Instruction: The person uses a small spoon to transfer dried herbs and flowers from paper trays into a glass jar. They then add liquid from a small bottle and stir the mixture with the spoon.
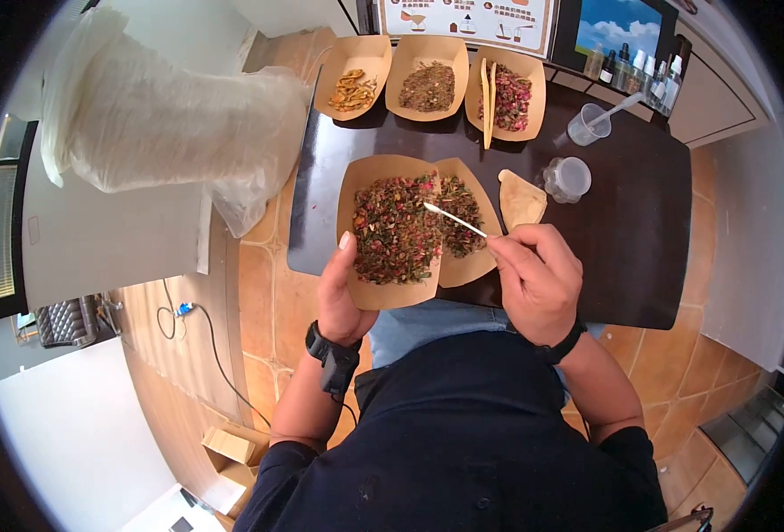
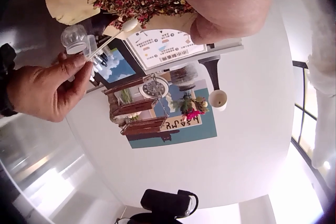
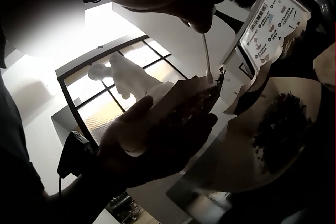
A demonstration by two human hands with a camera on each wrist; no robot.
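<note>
My left hand (image 1: 343, 294) grips a brown paper tray (image 1: 390, 296), thumb up along its left side and fingers underneath. A mix of dried petals and chopped herbs (image 1: 394, 226) fills the tray. My right hand (image 1: 541, 282) pinches the thin handle of a small white spoon (image 1: 456, 218). Its oval end reaches over the mix near the tray's right edge, and the left wrist view shows this spoon end (image 2: 130, 25) close to the herbs. Just right of the held tray, partly hidden by it, another paper tray (image 1: 478, 266) contains a similar dark mix (image 1: 459, 202).
Three paper trays of dried ingredients line the far table edge; wooden tongs (image 1: 488, 106) lie across the right one (image 1: 534, 115). To the right are a cloth pouch (image 1: 521, 200), a lidded clear jar (image 1: 568, 179), a plastic cup (image 1: 587, 127) and several small bottles (image 1: 633, 71).
</note>
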